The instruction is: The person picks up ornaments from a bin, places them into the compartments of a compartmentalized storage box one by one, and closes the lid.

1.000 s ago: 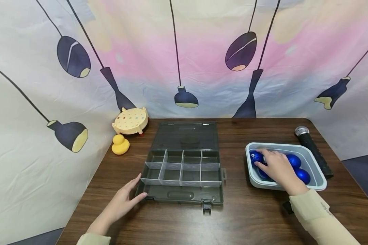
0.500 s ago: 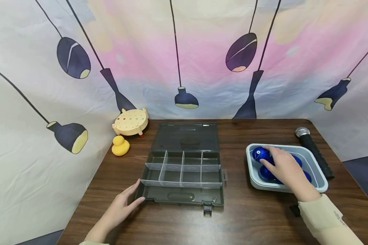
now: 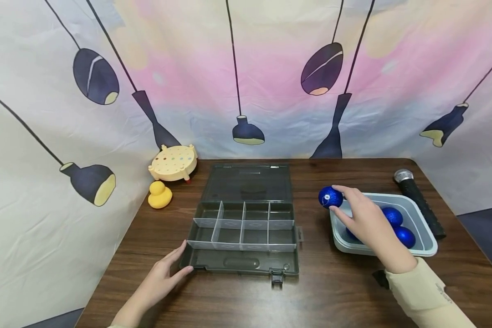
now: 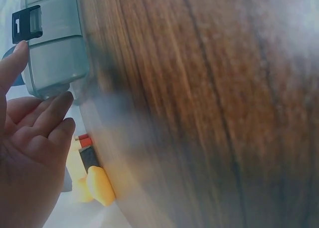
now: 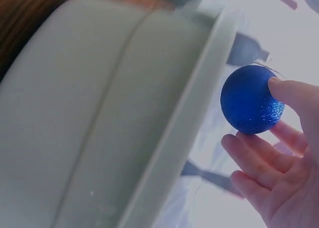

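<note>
My right hand (image 3: 365, 218) pinches a glittery blue Christmas ball (image 3: 330, 197) between thumb and fingers. In the head view the ball is over the left rim of a pale blue plastic basin (image 3: 424, 228); the right wrist view shows the ball (image 5: 251, 99) clear of the basin wall (image 5: 124, 103). More blue balls (image 3: 404, 237) lie inside the basin, some partly behind the hand. My left hand (image 3: 156, 282), fingers extended, touches the front left corner of a dark translucent compartment box (image 3: 242, 262). That box lies with its lid (image 3: 248, 182) folded back, and clear dividers split its inside.
A yellow rubber duck (image 3: 160, 196) and a cream round stool-like toy (image 3: 173, 163) stand at the back left of the wooden table (image 3: 246, 305). Right of the basin lies a black microphone (image 3: 420, 202). A printed cloth (image 3: 205, 68) hangs behind the table.
My right hand has lifted the blue Christmas ball from inside the basin and carried it left to the rim. The left hand has stayed at the box's corner.
</note>
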Demonstrator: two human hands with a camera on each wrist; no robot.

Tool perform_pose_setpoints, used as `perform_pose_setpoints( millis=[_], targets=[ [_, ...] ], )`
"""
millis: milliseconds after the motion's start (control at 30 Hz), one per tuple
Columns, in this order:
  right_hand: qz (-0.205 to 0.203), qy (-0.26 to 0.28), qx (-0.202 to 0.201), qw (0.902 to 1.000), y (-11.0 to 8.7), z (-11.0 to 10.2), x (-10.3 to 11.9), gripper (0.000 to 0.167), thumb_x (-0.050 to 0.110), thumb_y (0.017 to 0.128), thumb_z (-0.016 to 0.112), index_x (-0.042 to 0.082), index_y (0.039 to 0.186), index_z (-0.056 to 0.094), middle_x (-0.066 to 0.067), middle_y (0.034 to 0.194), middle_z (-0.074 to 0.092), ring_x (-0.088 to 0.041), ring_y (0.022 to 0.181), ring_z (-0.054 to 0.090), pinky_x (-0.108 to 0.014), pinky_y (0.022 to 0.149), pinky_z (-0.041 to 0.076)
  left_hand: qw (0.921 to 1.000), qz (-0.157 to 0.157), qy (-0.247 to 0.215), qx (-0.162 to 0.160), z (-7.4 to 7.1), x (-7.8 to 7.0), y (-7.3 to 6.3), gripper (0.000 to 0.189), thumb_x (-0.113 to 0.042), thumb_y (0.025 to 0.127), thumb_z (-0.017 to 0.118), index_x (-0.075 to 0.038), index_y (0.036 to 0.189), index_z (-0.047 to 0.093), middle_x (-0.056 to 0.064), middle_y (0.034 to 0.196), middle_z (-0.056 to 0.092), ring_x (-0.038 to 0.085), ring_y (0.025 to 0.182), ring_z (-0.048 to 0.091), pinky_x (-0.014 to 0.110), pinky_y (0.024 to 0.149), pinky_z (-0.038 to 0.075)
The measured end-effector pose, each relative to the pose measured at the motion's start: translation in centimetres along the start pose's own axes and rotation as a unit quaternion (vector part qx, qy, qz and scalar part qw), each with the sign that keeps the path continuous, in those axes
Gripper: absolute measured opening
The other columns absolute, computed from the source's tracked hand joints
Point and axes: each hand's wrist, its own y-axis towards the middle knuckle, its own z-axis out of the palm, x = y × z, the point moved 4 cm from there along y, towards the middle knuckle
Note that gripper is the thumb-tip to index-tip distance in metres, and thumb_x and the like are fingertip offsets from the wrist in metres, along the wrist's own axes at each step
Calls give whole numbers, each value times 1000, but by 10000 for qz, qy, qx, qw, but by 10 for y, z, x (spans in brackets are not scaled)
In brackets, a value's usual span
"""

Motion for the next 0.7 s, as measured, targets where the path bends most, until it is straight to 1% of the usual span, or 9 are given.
perform_pose_setpoints(
  millis=[133, 200, 300, 367, 467, 533, 633, 700],
  targets=[
    [-202, 111, -40, 9997, 6, 9, 15, 55, 25, 86, 76, 9, 133, 53, -15, 117, 60, -31, 100, 61, -51, 80, 53, 10000, 26, 14, 23, 0, -1, 2, 67, -24, 91, 69, 5, 143, 39, 20, 143, 43, 37, 128, 42, 53, 100, 36],
    [-288, 222, -50, 9993, 9, 15, 21, 53, 25, 86, 75, 9, 133, 54, -13, 114, 60, -27, 90, 61, -45, 74, 55, 10000, 63, 41, 8, 0, -1, 3, 67, -24, 91, 69, 5, 143, 39, 21, 142, 43, 37, 127, 42, 53, 100, 36],
    [-326, 420, -67, 9986, 15, 24, 29, 51, 23, 87, 74, 9, 132, 54, -12, 112, 59, -23, 81, 58, -39, 66, 53, 9999, 85, 67, 6, -1, -1, 4, 67, -23, 91, 69, 5, 143, 39, 21, 142, 44, 38, 127, 43, 54, 100, 36],
    [-313, 548, -29, 9980, 18, 30, 33, 50, 22, 87, 74, 9, 132, 55, -12, 113, 59, -22, 79, 57, -38, 64, 51, 10000, 69, 54, 22, -2, -2, 4, 67, -24, 91, 69, 5, 143, 39, 21, 142, 44, 38, 127, 42, 54, 99, 36],
    [-246, 654, 97, 9975, 23, 39, 39, 49, 22, 87, 74, 10, 131, 56, -12, 114, 58, -23, 87, 60, -42, 71, 54, 10000, -7, 8, 49, -2, -3, 3, 67, -25, 91, 69, 4, 143, 40, 21, 142, 45, 36, 127, 42, 54, 99, 37],
    [-186, 712, 199, 9971, 25, 46, 43, 49, 23, 87, 74, 11, 130, 56, -12, 114, 58, -23, 89, 61, -42, 73, 55, 10000, -66, -11, 73, -2, -2, 1, 67, -26, 91, 69, 4, 143, 40, 20, 142, 45, 35, 128, 42, 54, 99, 37],
    [-134, 733, 272, 9968, 27, 56, 48, 47, 24, 87, 75, 12, 129, 57, -12, 112, 58, -21, 88, 62, -39, 74, 56, 9999, -135, -31, 97, -1, -2, -1, 67, -26, 91, 69, 3, 144, 40, 20, 142, 45, 35, 128, 42, 54, 98, 38],
    [-136, 725, 300, 9968, 28, 62, 52, 47, 25, 87, 74, 12, 129, 58, -11, 111, 58, -19, 84, 62, -37, 71, 56, 9998, -149, -31, 99, -1, -2, -1, 67, -26, 91, 69, 3, 144, 40, 20, 142, 44, 36, 128, 42, 54, 98, 38]
  ],
)
